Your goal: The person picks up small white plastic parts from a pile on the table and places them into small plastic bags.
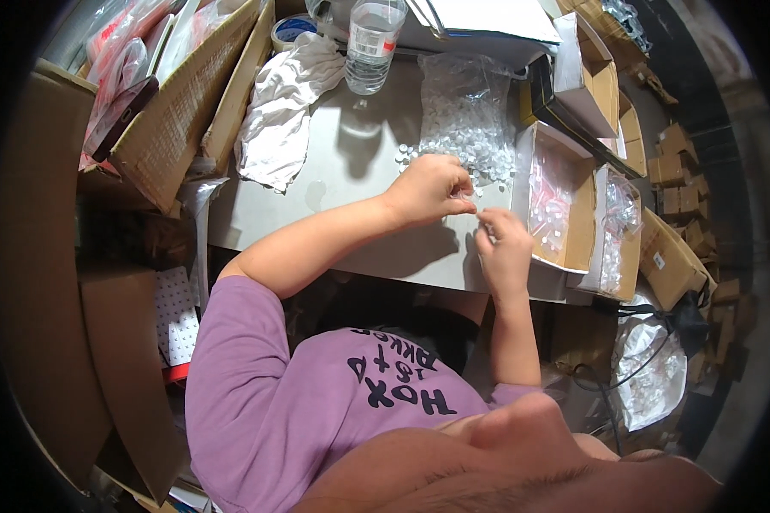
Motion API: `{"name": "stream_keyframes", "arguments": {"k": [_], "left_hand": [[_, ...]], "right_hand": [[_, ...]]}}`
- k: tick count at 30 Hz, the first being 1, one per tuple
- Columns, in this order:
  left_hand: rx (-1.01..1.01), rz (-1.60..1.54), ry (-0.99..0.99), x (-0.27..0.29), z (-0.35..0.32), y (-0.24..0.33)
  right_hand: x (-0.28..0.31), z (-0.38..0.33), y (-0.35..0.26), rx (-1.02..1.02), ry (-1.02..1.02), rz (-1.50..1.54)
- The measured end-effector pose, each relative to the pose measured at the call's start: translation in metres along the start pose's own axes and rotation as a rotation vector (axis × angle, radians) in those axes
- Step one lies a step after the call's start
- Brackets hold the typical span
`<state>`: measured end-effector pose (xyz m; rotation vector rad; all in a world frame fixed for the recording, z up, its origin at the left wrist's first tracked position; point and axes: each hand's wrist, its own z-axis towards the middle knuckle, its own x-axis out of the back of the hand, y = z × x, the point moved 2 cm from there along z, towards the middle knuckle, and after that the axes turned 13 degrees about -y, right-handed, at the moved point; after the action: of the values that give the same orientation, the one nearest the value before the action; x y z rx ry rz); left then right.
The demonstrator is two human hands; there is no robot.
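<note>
My left hand point(432, 188) reaches across the grey table point(342, 184), its fingers curled and pinching a small clear piece at the edge of a scatter of small white parts point(406, 154). My right hand point(500, 248) sits just to its right near the table's front edge, thumb and fingers pinched together on something tiny that I cannot make out. The two hands nearly touch. Behind them lies a large clear bag of small white parts point(466, 111).
A water bottle point(372, 43) and a crumpled white cloth point(282, 111) lie at the back of the table. Open cardboard boxes with small clear bags point(560, 201) stand at the right. A long cardboard box point(171, 103) with a dark phone point(120, 115) is at the left.
</note>
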<state>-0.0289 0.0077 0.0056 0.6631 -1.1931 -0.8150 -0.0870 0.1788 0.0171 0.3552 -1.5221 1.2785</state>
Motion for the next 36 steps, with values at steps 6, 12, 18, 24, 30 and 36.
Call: {"name": "stream_keyframes", "arguments": {"k": [6, 12, 18, 24, 30, 36], "left_hand": [[-0.048, 0.013, -0.065, -0.011, 0.0, -0.002], [0.002, -0.008, -0.093, -0.013, 0.001, -0.004], [0.004, -0.074, -0.112, -0.013, 0.002, -0.003], [-0.076, -0.287, -0.243, -0.009, 0.004, 0.0], [-0.104, -0.472, -0.376, -0.015, 0.003, -0.002], [-0.16, -0.396, -0.287, -0.007, 0.003, 0.005]], "right_hand": [[0.019, 0.017, -0.017, 0.072, 0.111, 0.23], [0.017, 0.02, -0.024, 0.107, 0.013, 0.192], [0.024, 0.014, -0.021, 0.072, 0.005, 0.315], [0.035, 0.013, -0.02, 0.178, -0.146, 0.022], [0.044, 0.012, -0.014, 0.233, -0.111, 0.113], [0.039, 0.005, -0.001, -0.019, -0.111, 0.426]]}}
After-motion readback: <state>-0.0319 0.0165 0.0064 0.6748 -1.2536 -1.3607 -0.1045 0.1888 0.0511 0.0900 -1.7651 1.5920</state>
